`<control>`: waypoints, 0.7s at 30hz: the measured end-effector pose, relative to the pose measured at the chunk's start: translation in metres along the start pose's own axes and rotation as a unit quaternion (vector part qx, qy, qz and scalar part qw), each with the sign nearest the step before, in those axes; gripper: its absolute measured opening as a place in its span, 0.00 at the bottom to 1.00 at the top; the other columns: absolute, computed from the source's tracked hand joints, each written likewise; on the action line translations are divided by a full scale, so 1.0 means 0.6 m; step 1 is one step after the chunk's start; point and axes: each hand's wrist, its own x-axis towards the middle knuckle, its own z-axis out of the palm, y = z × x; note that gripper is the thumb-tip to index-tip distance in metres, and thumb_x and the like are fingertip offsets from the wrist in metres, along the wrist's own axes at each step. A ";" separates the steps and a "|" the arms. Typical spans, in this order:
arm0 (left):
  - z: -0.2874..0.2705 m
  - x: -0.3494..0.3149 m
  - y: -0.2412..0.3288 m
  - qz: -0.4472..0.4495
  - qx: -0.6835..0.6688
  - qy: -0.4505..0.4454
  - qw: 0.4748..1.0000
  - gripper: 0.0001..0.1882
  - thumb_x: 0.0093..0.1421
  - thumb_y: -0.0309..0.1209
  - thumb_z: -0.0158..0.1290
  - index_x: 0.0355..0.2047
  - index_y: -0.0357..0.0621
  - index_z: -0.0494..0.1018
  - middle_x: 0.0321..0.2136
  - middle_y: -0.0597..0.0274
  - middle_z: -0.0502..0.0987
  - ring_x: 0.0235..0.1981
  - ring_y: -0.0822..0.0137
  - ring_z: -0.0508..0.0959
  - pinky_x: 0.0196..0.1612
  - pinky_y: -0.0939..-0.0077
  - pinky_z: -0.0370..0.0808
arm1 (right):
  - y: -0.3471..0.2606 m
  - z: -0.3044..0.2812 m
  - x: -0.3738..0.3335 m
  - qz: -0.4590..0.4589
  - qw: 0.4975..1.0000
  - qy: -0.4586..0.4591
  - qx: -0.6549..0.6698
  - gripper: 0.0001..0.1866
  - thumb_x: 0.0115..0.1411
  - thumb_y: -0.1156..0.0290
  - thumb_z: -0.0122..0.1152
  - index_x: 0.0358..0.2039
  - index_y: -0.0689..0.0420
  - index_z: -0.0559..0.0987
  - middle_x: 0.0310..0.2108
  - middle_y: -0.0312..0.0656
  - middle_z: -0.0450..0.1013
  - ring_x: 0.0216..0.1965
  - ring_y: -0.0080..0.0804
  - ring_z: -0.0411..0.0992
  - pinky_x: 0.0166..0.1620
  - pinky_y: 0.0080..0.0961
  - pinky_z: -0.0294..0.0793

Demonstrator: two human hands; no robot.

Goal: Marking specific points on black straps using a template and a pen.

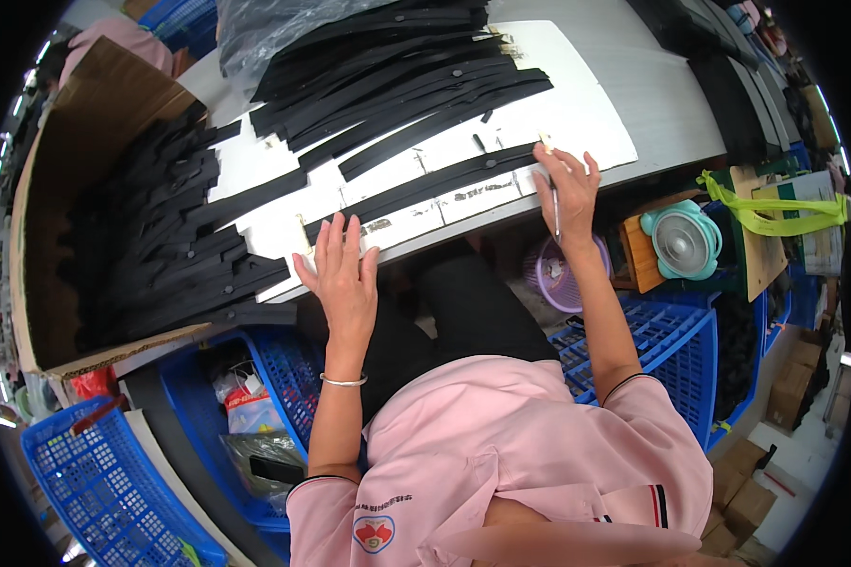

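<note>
A black fabric strip (435,187) with a small round button lies along the near edge of a white board (581,104) that carries dark pen marks. At the strip's left end is my left hand (346,288), flat with its fingers stretched out. My right hand (571,194) has its fingertips at the strip's right end, and a slim pen (556,215) is tucked in it, pointing down toward the wrist. Beyond lie many more black strips (378,90), layered across the board. Small dark scraps (478,143) sit between them and the near strip.
An open cardboard box (104,104) at left holds a heap of black strips (151,255). Clear plastic sheeting (265,42) lies at the back. Blue crates (113,482), a purple basket (555,274) and a small turquoise fan (683,241) stand around below the table edge.
</note>
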 end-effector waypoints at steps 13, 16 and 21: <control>0.009 -0.010 -0.006 -0.026 -0.015 0.035 0.999 0.28 0.66 0.38 0.58 0.65 0.47 0.69 0.66 0.58 0.68 0.70 0.54 0.61 0.70 0.34 0.36 | -0.093 -0.030 0.055 0.283 0.890 -0.046 0.354 0.14 0.71 0.70 0.57 0.53 0.59 0.80 0.45 0.40 0.82 0.46 0.27 0.78 0.58 0.32 0.73; 0.007 -0.006 -0.005 -0.027 -0.018 0.036 0.999 0.28 0.66 0.38 0.58 0.65 0.47 0.69 0.66 0.59 0.68 0.71 0.53 0.60 0.69 0.32 0.37 | -0.147 -0.007 0.075 0.238 0.830 -0.084 0.497 0.14 0.71 0.69 0.57 0.52 0.61 0.81 0.37 0.40 0.81 0.36 0.19 0.75 0.39 0.17 0.74; 0.006 -0.006 -0.009 -0.033 -0.036 0.033 0.998 0.28 0.65 0.39 0.59 0.64 0.49 0.71 0.66 0.58 0.68 0.71 0.53 0.60 0.69 0.31 0.38 | -0.249 0.040 0.117 0.295 0.690 -0.196 0.631 0.11 0.67 0.70 0.61 0.45 0.62 0.82 0.28 0.35 0.76 0.26 0.15 0.68 0.31 0.14 0.68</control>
